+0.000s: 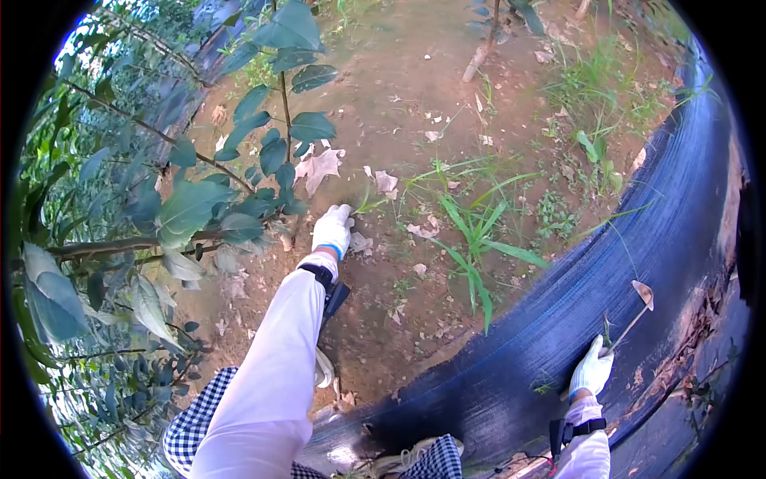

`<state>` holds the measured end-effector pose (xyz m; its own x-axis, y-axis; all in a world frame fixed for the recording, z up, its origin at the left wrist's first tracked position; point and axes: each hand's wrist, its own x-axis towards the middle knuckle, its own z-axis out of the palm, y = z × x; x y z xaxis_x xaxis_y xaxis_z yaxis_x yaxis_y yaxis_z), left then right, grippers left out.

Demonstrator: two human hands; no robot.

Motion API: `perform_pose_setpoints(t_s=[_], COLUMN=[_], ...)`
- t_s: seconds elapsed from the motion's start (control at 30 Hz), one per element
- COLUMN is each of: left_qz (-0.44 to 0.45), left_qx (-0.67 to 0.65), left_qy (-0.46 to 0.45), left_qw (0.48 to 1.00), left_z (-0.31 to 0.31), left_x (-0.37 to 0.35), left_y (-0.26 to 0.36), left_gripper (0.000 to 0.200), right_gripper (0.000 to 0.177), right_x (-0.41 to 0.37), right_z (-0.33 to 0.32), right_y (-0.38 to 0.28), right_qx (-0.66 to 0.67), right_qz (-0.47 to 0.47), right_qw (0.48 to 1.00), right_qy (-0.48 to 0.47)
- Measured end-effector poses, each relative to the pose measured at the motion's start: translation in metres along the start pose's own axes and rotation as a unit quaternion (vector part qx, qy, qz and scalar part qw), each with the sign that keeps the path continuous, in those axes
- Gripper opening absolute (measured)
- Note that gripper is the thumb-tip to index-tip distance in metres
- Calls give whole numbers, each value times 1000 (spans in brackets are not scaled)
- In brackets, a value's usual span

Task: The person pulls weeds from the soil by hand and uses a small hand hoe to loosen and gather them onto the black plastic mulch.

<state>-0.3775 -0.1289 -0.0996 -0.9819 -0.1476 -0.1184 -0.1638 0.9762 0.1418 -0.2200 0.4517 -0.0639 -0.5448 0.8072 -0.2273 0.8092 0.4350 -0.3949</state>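
My left hand (332, 230), in a white glove with a blue cuff edge, reaches down to the bare soil. Its fingers are closed at the base of a small grass weed (369, 203), whose blades stick out past the fingertips. A dry pale leaf (319, 168) lies just beyond that hand. Off to the right, my right hand (592, 369), also gloved, is wrapped round the thin handle of a small hand hoe (643, 295). The hoe's blade points up and away, over the black ground sheet.
Leafy branches (215, 195) crowd the left side near my left arm. A larger grass clump (475, 231) grows in the middle. Black ground sheet (511, 367) curves along the right. A thin trunk (476, 62) stands at the far side. My shoes and checked clothing show below.
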Motion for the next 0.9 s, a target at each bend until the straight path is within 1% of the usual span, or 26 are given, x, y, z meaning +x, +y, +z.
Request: perform_pose_setpoints(t_s=[0.07,0.1,0.13,0.17,0.2,0.23,0.27,0.3,0.33,0.4,0.43,0.47,0.53,0.57,0.6,0.63,0.67,0.7,0.73,0.77,0.8,0.83,0.87,0.9], left_qz=[-52,-96,-90,-192,-292,-235,-175,-119,-121,-32,-51,-48,-14,-39,-128,-188,-247,-254,-220,-151,-80,-49,-52,-15], left_qx=[-155,-231,-263,-345,-420,-353,-284,-225,-189,-138,-186,-131,-170,-387,-380,-427,-472,-481,-484,-408,-327,-290,-313,-292], left_qy=[56,124,154,126,97,59,21,14,21,58,24,20,34,50,39,32,26,-44,-82,-64,-44,-34,-34,-8], left_qw=[985,960,948,910,854,903,942,967,974,988,981,990,985,920,915,884,846,838,843,898,941,955,948,956], left_z=[-2,3,-5,-9,-13,-6,2,-9,-16,0,4,6,6,9,5,-10,-25,-26,-25,-17,-8,-14,-7,-11], left_x=[0,-5,-15,-29,-46,-65,-82,-93,-96,-84,-73,-69,-66,-72,-76,-84,-94,-114,-123,-124,-123,-116,-101,-89], left_y=[-6,-14,-23,-27,-27,-30,-30,-7,20,29,30,30,15,8,-1,2,8,13,19,27,36,58,72,98], left_gripper=[21,12,13,16,19,23,26,32,34,35,28,19,13,10,10,11,12,15,19,19,19,23,22,22], right_gripper=[48,47,47,47,47,47,47,47,47,47,47,47,47,47,47,46,46,46,46,46,47,47,47,46], right_x=[2,3,1,0,-1,-2,-2,-2,-2,-3,-3,-2,-1,-1,-2,-3,-5,-4,-4,-7,-7,-6,-6,-4], right_z=[2,1,1,0,0,1,1,1,1,-1,-1,-1,-2,-2,-1,1,3,2,-1,-4,-5,-5,-5,-3], right_y=[3,3,2,0,-2,-1,-1,-1,-2,-4,-3,-1,-2,-2,-2,0,1,2,-3,-9,-9,-8,-7,-3], right_qx=[0,-8,-1,4,10,6,3,0,-3,-12,-14,-15,-12,-8,-4,6,4,4,3,0,0,-1,-3,-11], right_qz=[0,-1,4,7,8,5,2,-2,-2,-1,-3,-4,-12,-17,-19,-21,-19,-18,-19,-11,-11,-12,-13,-21], right_qw=[1000,1000,1000,1000,1000,1000,1000,1000,1000,1000,1000,1000,1000,1000,1000,1000,1000,1000,1000,1000,1000,1000,1000,1000], right_qy=[5,6,5,2,-1,2,7,13,13,11,8,6,5,6,6,19,13,11,9,4,3,1,-1,-2])
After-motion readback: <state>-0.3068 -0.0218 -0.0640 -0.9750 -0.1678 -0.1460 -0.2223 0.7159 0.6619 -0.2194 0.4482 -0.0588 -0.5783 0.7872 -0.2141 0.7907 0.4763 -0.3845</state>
